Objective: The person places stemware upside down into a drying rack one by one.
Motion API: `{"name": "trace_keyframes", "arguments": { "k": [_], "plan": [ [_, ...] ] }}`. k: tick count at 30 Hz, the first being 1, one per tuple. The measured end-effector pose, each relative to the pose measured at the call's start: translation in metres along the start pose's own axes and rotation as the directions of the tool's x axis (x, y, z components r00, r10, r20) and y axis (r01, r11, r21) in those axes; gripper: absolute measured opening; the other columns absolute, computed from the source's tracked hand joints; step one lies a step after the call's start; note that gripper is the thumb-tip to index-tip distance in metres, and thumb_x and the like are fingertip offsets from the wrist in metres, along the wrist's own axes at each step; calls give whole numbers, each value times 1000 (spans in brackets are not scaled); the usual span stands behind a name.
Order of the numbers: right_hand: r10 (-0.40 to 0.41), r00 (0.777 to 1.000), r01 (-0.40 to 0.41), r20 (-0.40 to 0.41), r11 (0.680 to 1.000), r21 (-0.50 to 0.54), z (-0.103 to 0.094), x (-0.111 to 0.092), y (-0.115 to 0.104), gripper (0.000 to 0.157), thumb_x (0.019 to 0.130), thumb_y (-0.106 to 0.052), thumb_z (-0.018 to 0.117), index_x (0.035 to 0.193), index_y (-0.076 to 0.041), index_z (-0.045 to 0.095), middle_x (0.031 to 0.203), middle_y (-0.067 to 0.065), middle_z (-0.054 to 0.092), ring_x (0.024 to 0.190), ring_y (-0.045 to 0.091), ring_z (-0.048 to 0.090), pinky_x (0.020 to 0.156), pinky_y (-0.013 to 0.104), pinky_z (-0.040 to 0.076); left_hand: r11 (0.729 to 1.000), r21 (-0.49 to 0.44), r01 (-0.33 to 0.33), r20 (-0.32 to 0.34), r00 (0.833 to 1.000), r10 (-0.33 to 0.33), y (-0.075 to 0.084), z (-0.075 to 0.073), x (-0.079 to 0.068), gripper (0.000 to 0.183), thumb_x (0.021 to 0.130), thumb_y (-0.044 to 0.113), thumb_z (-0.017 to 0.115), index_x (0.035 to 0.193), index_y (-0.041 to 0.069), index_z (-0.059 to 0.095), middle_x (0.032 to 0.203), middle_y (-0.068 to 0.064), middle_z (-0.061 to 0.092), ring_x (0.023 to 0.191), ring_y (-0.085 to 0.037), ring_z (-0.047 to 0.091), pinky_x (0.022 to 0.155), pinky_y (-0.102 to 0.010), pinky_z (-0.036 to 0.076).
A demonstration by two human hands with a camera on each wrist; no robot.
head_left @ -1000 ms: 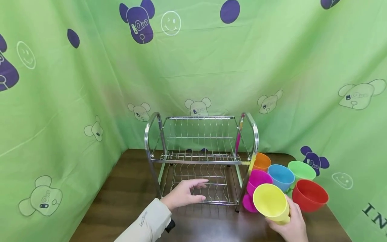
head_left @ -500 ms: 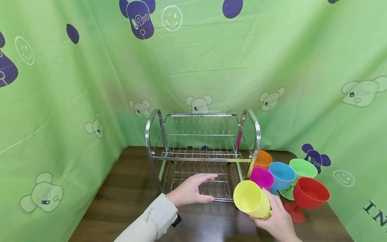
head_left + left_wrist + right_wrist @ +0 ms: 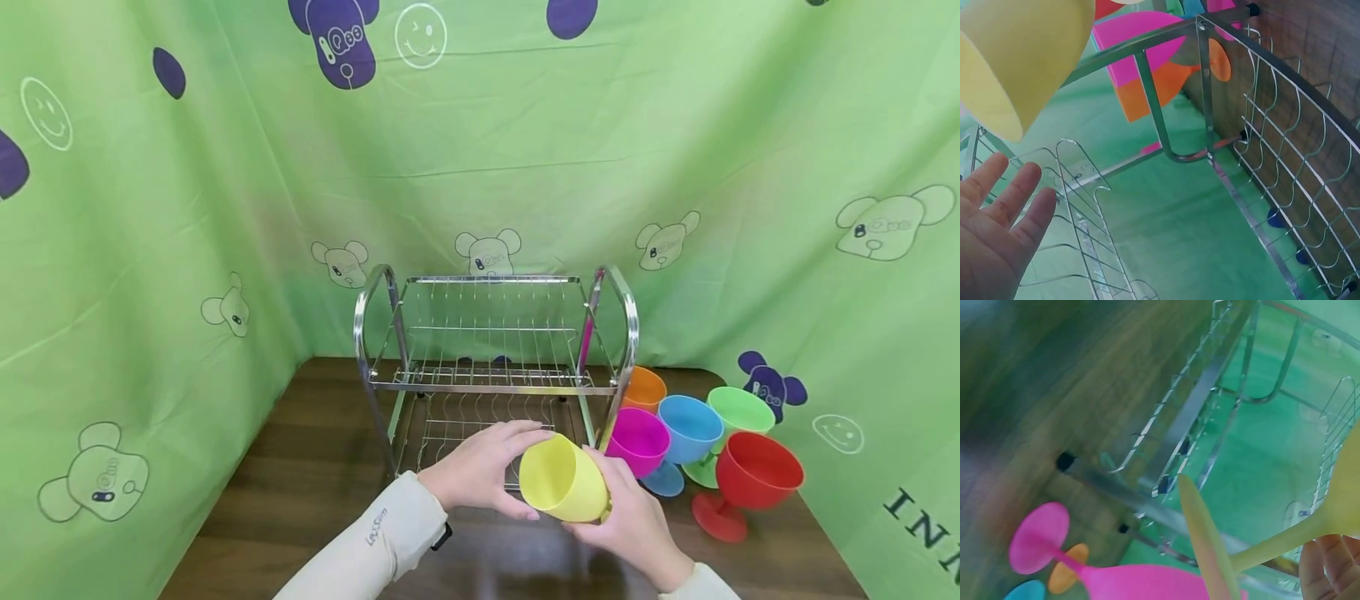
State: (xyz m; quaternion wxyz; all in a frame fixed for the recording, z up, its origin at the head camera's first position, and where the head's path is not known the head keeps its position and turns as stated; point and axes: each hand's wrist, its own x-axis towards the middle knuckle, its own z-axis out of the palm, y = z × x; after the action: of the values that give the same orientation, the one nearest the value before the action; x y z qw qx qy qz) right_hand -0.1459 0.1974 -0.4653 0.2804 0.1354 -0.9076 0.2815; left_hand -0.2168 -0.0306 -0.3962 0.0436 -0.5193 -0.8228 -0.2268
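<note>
Head view: one yellow cup (image 3: 564,481), pinched low on the bowl by the right hand (image 3: 633,517), mouth tipped toward the left hand (image 3: 487,467), spread-fingered just left of the grip. Cannot tell whether touching there. Beyond the grip, one two-tier rack (image 3: 483,388); under the grip, one table (image 3: 285,467). Right of the grip, five more, one each: pink cup (image 3: 637,442), blue cup (image 3: 691,429), orange cup (image 3: 645,387), green cup (image 3: 741,408), red cup (image 3: 759,471); six altogether.

Since half a second ago, carried farther left, away from the pink cup and closer to the spread fingers; newly in view behind the grip, the right sleeve (image 3: 697,583).

Mostly hidden by the right hand: the yellow cup's foot, though plain in the right wrist view. Cut off in the left wrist view: part of the same cup. Hard to make out from the head: the orange cup's lower part, behind the pink cup.
</note>
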Motion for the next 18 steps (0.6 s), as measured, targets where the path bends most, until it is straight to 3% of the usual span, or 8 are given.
{"name": "trace_keyframes", "arguments": {
  "k": [6, 13, 18],
  "plan": [
    [20, 997, -21, 76, 1000, 13, 6, 13, -14, 88, 48, -32, 91, 124, -9, 54, 96, 1, 57, 78, 13, 53, 55, 30, 49, 997, 68, -21, -20, 1000, 22, -4, -4, -2, 93, 62, 43, 86, 140, 10, 45, 137, -10, 50, 123, -22, 49, 101, -31, 40],
    [-45, 996, 46, 78, 999, -5, 12, 22, -24, 88, 47, -36, 89, 125, -13, 55, 99, 0, 59, 74, 11, 57, 52, 26, 46, 998, 66, 5, -18, 1000, -3, -5, -10, -10, 100, 59, 40, 87, 143, 10, 42, 137, -7, 50, 121, -20, 51, 100, -31, 41],
    [-55, 993, 55, 108, 998, -2, 12, 26, -31, 87, 49, -37, 89, 126, -14, 55, 98, 0, 58, 71, 11, 56, 51, 24, 45, 990, 133, -56, -12, 998, 58, -6, -17, -13, 95, 58, 43, 86, 140, 15, 46, 135, -10, 50, 119, -21, 51, 99, -33, 42]
  ]
}}
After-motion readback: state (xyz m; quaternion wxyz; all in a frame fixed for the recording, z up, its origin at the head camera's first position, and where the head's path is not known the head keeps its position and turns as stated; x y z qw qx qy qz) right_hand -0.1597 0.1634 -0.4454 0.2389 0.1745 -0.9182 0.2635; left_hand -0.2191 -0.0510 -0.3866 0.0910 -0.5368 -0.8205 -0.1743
